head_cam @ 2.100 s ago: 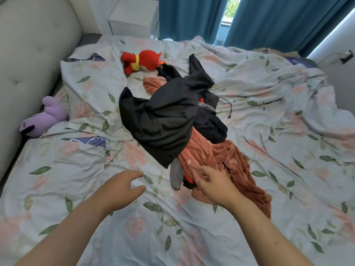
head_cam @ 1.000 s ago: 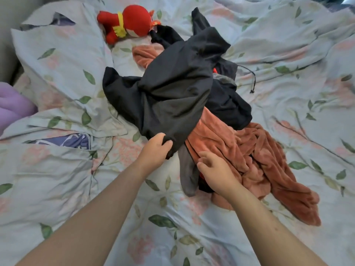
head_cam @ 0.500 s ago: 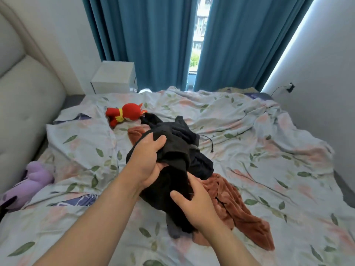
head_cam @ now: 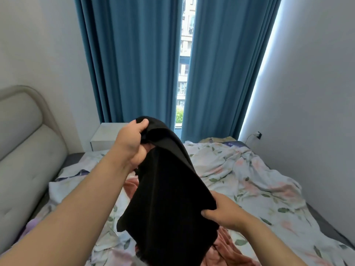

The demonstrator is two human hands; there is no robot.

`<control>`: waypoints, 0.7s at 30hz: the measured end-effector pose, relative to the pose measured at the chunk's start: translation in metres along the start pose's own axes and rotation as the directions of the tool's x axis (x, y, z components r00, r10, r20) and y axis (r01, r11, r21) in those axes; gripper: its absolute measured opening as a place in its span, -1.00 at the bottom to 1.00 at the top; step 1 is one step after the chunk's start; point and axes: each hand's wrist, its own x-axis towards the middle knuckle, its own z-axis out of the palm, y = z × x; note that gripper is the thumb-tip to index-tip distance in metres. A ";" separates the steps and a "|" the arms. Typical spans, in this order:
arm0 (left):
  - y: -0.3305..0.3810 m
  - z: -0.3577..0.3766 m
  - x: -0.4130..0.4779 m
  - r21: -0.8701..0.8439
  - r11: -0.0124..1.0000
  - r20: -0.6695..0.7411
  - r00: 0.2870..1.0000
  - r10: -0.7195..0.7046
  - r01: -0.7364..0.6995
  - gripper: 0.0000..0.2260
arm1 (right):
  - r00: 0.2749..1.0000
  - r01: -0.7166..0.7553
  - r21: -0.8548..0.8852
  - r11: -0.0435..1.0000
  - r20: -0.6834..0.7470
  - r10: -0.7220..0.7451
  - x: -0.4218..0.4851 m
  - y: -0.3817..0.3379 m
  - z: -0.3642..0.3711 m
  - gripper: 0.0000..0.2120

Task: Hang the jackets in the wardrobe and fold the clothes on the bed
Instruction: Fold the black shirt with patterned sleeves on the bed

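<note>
Our left hand [head_cam: 132, 143] grips the black garment [head_cam: 167, 198] by its top above the bed [head_cam: 249, 179] while our right hand [head_cam: 224, 214] pinches its lower edge, so its length hangs steeply between them.

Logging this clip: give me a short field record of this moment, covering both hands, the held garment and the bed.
left hand: grips the top of the black fabric garment, raised
right hand: grips that garment's lower side edge
garment state: held up above the bed, hanging crumpled, unfolded
on bed: rust-orange fleece garment on the floral duvet
background: blue curtains, white bedside cabinet
</note>
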 end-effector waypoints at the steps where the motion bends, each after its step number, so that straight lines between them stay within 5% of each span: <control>1: 0.008 0.002 0.000 -0.006 1.000 -0.011 1.000 0.003 -0.003 -0.82 | 1.000 0.003 -0.042 0.999 0.030 -0.002 -0.006 -0.006 -0.010 -0.89; 16: 0.086 -0.001 0.016 0.104 0.994 -0.175 0.985 -0.011 0.030 -0.93 | 0.986 -0.157 -0.293 0.943 -0.109 0.130 -0.066 -0.063 -0.112 -0.83; 21: 0.096 0.004 0.019 0.050 0.999 -0.188 0.982 0.020 -0.010 -0.96 | 0.956 -0.150 -0.245 0.958 -0.284 0.077 -0.085 -0.064 -0.128 -0.81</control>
